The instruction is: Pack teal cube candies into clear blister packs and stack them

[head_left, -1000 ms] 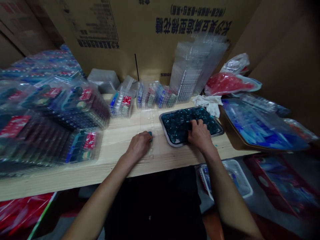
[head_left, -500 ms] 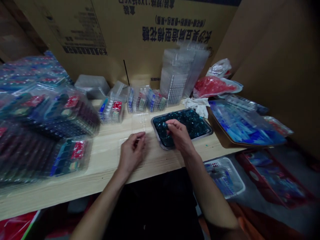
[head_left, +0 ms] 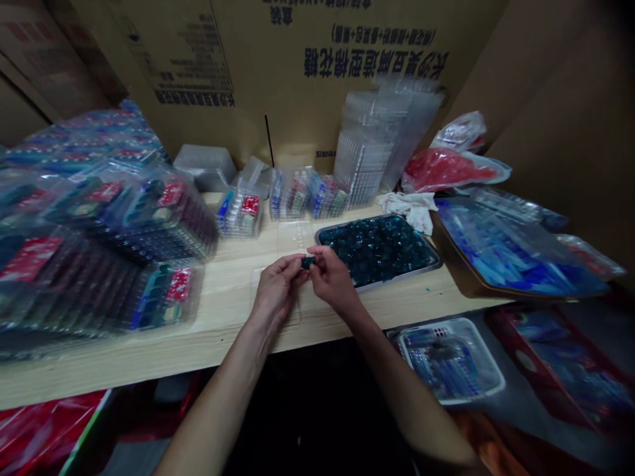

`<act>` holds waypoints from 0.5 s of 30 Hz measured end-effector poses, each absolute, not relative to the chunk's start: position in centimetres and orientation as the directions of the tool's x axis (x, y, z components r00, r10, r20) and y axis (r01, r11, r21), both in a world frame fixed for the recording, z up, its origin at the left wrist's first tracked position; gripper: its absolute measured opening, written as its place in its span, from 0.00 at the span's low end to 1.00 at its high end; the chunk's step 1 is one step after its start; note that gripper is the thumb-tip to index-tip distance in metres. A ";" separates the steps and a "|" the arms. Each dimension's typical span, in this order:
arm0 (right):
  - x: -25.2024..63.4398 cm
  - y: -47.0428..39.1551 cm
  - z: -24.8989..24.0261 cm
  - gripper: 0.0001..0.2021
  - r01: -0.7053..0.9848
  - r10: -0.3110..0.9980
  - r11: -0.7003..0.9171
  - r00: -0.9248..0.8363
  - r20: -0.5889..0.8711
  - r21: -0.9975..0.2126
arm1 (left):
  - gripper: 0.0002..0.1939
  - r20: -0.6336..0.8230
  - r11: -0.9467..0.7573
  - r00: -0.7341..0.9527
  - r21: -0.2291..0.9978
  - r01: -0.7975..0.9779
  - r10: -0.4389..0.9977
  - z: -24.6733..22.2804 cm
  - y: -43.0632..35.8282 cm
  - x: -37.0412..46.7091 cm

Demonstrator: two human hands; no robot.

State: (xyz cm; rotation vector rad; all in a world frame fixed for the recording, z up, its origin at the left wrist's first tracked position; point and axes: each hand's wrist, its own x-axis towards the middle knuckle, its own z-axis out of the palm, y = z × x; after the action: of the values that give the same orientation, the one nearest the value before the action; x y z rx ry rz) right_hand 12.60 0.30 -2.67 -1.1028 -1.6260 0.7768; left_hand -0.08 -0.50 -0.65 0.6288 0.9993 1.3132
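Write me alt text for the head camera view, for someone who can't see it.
Two bare hands, left hand and right hand, pinch one small teal piece between them above a wooden table. Right of them sits a metal tray full of teal pieces; stacked clear packs crowd the left.

Two hands, left hand (head_left: 274,291), right hand (head_left: 331,280). One teal piece (head_left: 307,262) between them. One metal tray (head_left: 377,283) of teal pieces, uncountable. One white basket (head_left: 491,370) lower right. One red bag (head_left: 444,169).

Single head-worn view, looking forward and down, close over the wooden bench (head_left: 223,330). Cardboard boxes (head_left: 297,79) fill the background.
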 end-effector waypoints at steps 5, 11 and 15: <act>11.6 -0.7 -2.9 0.12 0.485 0.898 0.427 -0.125 0.423 -0.763 | 0.14 -0.097 0.044 -0.197 0.966 -0.255 0.976 -2.2 -0.4 -0.1; 12.9 -0.1 -4.3 0.07 0.374 0.965 0.262 -0.125 0.232 -0.890 | 0.11 -0.093 0.031 -0.323 0.981 -0.192 0.942 -2.3 0.5 -1.7; 12.9 -0.5 -3.6 0.15 0.411 0.941 0.336 -0.111 0.320 -0.847 | 0.09 -0.217 0.118 -0.190 0.896 -0.429 0.957 -0.8 0.4 -2.5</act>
State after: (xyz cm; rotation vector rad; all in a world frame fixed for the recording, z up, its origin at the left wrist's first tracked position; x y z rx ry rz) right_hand 12.87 -0.46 -3.57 -1.2231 -1.6928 0.7329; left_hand -2.47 0.40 -0.76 0.6458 1.1240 1.4159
